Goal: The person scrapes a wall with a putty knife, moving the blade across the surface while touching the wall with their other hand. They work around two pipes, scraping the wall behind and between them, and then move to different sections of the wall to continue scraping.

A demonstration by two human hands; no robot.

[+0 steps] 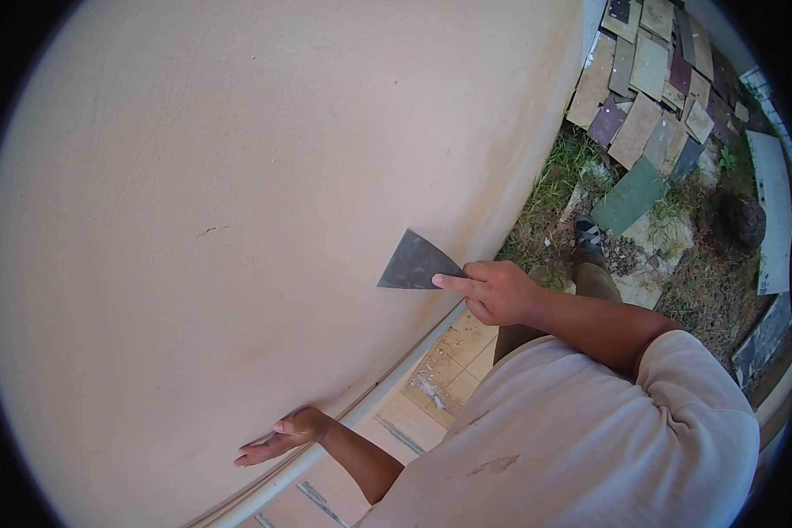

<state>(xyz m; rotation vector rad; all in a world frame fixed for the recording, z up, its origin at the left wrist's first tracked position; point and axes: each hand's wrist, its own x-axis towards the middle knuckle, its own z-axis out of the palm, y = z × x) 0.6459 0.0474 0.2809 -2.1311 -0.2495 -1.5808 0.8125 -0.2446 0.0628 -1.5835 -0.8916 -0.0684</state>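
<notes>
My right hand [500, 292] is closed round the handle of a putty knife [416, 262], its index finger stretched along the blade. The wide grey blade fans out toward the pale painted wall [264, 150] and overlaps it in this view. Most of the handle is hidden in my fist. Lower down, my left hand [283, 435] lies with fingers stretched out close against the wall, holding nothing. A short dark crack [212, 231] marks the wall to the left of the blade.
A pale ledge [283, 478] runs along the wall's base. Tiled floor [453, 356] with debris lies below it. At the upper right, loose stone slabs [649, 66] cover the ground, with a green slab [630, 195], grass, a dark round object [741, 220] and a long white board [770, 211] nearby.
</notes>
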